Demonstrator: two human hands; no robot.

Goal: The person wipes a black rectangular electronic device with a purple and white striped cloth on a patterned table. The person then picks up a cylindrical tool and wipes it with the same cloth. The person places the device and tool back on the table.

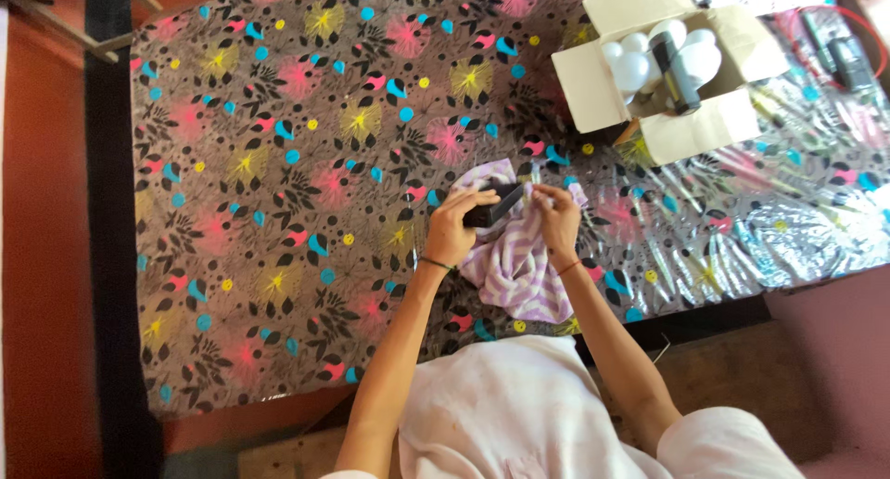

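My left hand (456, 227) grips a small black box-shaped object (497, 205) just above the table. My right hand (557, 217) pinches a purple and white striped cloth (517, 266) against the right end of that black object. The cloth drapes down from both hands and lies bunched on the floral table cover (278, 164). Both forearms reach up from the bottom of the head view, over a light pink garment.
An open cardboard box (667, 71) with several white bulbs and a dark stick-like item stands at the upper right. A red cable and dark tools (839, 52) lie at the far right. The table's near edge (686, 321) runs below the cloth.
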